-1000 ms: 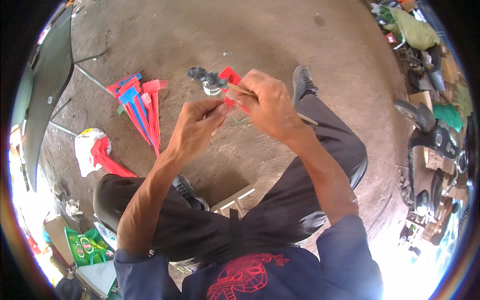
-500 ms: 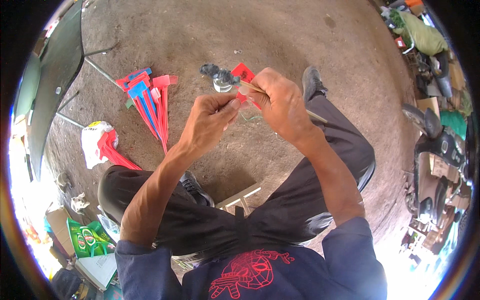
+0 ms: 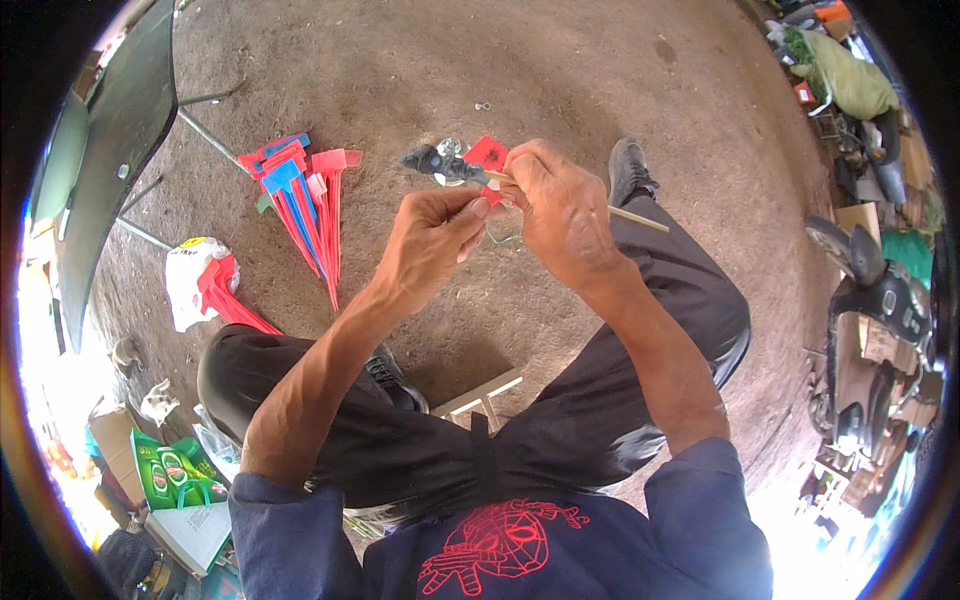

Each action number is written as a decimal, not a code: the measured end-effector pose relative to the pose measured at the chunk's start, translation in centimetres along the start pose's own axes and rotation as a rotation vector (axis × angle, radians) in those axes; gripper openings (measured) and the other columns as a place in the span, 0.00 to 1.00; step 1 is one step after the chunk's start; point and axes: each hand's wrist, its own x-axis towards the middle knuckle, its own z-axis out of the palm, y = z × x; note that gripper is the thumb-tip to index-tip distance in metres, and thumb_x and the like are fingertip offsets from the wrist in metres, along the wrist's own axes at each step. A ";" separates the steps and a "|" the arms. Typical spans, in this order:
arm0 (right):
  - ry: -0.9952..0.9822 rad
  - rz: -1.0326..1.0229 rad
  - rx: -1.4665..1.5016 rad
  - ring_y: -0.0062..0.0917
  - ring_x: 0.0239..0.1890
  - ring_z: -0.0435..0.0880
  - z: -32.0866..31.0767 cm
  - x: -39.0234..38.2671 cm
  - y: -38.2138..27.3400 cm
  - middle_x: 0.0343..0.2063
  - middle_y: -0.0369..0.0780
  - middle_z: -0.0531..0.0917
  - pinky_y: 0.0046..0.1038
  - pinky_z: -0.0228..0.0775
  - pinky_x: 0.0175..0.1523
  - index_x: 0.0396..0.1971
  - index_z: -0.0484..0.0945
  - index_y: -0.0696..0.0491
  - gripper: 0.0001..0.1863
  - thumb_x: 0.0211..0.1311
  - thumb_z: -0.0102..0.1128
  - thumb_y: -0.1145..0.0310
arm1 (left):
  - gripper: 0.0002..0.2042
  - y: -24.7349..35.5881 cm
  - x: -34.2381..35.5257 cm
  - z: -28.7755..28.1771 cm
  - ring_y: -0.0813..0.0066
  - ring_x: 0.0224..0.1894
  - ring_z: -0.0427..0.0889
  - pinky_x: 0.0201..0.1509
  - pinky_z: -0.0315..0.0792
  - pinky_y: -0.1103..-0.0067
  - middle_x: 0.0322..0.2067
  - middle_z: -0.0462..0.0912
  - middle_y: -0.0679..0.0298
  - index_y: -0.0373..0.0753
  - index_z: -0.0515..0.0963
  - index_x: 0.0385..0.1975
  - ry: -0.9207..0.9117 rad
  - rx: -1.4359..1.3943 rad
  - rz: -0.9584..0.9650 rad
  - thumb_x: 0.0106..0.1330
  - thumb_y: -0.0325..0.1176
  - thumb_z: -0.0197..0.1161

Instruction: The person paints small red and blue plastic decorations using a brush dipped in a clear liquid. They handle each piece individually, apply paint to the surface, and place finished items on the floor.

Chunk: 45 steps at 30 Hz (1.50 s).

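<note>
My right hand (image 3: 562, 205) is closed around a thin wooden stick (image 3: 638, 218). A dark, ragged wad (image 3: 438, 162) sits at the stick's far left end. Just left of it, my left hand (image 3: 432, 238) pinches the lower edge of a small red piece (image 3: 487, 153) bearing a dark mark. Fingers hide much of this piece, and I cannot tell whether it continues as a strap. Behind the wad, a small clear jar (image 3: 450, 178) stands on the ground, partly covered.
Red and blue plastic straps (image 3: 318, 225) lie fanned on the dirt floor to the left. A white bag (image 3: 190, 300) with more red strips is nearer. A dark panel on metal legs (image 3: 125, 150) stands at far left. A motorbike (image 3: 885, 300) and clutter line the right.
The dark wad has dipped slightly and the stick's rear end has swung up and right. My left hand still pinches the red piece.
</note>
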 end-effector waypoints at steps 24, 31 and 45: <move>0.120 0.469 0.365 0.25 0.23 0.75 0.0 -0.1 -0.4 0.21 0.44 0.77 0.30 0.67 0.30 0.27 0.76 0.62 0.07 0.62 0.61 0.75 | 0.14 -0.6 0.3 -0.2 0.90 0.20 0.60 0.21 0.52 0.86 0.21 0.68 0.76 0.31 0.80 0.45 -0.060 -0.160 -0.041 0.73 0.37 0.57; 0.125 0.517 0.390 0.31 0.22 0.77 -0.9 0.3 -0.4 0.20 0.49 0.78 0.32 0.67 0.29 0.26 0.76 0.62 0.07 0.62 0.60 0.75 | 0.13 -0.2 0.3 0.0 0.90 0.23 0.60 0.25 0.53 0.85 0.21 0.66 0.78 0.30 0.81 0.46 -0.058 0.002 0.027 0.73 0.33 0.55; 0.343 0.610 0.547 0.11 0.22 0.71 -4.5 1.2 4.3 0.19 0.31 0.77 0.21 0.63 0.27 0.30 0.83 0.59 0.07 0.63 0.65 0.70 | 0.11 -1.0 -0.6 -2.5 0.90 0.18 0.60 0.19 0.53 0.86 0.19 0.67 0.77 0.31 0.82 0.38 0.274 0.021 -0.060 0.72 0.33 0.56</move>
